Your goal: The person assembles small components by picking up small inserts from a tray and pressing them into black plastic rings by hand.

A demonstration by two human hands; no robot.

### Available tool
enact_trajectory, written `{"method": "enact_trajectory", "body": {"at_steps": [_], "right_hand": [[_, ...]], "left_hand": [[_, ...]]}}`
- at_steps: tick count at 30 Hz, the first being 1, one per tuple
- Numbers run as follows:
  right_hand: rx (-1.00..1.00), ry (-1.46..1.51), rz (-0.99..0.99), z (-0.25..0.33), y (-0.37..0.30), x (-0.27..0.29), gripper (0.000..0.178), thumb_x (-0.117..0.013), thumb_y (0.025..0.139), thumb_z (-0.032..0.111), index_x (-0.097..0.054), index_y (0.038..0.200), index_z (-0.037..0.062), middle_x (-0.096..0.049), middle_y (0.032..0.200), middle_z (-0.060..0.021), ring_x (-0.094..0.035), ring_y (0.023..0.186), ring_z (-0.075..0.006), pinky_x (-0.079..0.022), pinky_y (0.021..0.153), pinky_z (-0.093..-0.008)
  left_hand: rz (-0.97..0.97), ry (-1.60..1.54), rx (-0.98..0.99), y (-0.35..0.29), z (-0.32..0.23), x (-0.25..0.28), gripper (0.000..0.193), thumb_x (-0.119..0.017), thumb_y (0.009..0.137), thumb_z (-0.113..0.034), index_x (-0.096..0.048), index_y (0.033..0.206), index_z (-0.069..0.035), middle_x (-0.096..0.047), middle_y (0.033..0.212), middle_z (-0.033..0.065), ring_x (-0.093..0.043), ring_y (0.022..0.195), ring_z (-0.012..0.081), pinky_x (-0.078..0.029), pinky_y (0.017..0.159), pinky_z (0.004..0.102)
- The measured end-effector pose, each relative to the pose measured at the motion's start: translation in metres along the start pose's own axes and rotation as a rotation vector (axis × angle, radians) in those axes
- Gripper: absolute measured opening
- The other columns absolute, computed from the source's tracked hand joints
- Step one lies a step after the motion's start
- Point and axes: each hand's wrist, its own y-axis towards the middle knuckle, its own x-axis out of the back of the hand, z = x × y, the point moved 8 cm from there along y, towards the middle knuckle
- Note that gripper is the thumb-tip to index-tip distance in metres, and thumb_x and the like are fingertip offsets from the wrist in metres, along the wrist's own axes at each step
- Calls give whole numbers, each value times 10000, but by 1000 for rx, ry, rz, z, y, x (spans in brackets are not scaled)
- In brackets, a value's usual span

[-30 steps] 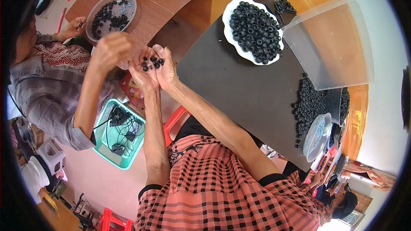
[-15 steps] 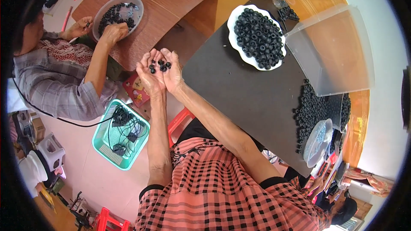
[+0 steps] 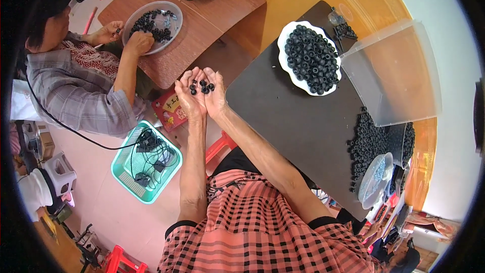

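Held out beyond the near-left corner of the dark table, my left hand (image 3: 190, 103) and my right hand (image 3: 216, 100) are side by side, palms up and cupped. Several small round black bead-like parts (image 3: 206, 87), some with a hole showing, lie in the two palms. A few rest on the left palm, and a cluster sits where the hands meet. My fingers are slightly curled, not closed over them. To the right of my hands, a white scalloped dish (image 3: 283, 60) holds a heap of similar black parts (image 3: 311, 59).
The dark table (image 3: 283, 116) bears a pile of black parts (image 3: 366, 141), a translucent bin (image 3: 394, 76) and an oval tray of pale blue bits (image 3: 374, 181). A co-worker (image 3: 83, 91) handles parts in a clear bowl (image 3: 178, 25). A green basket (image 3: 118, 164) holds cables on the floor.
The whole view has shifted slightly, so my hands and the tables sit lower and to the right. My hands remain cupped with the black parts in them.
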Motion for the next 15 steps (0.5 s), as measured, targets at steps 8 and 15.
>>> {"method": "enact_trajectory", "body": {"at_steps": [8,15], "right_hand": [[-34,117,254,8,-13,-21,348,-509,963,432,-567,1077,108,-573,1016,-21,-543,1006,-174,-450,954,-360],[-50,20,104,7,-27,-26,370,-482,977,430,-551,1125,98,-558,1080,-36,-527,1054,-175,-432,983,-361]], "left_hand": [[46,-6,-13,-9,0,-5,485,-412,993,-434,-579,1053,17,-618,1111,203,-578,1054,310,-452,991,426],[44,-12,-15,-10,-4,2,495,-396,998,-447,-574,1046,13,-615,1115,200,-579,1056,297,-448,1001,413]]}}
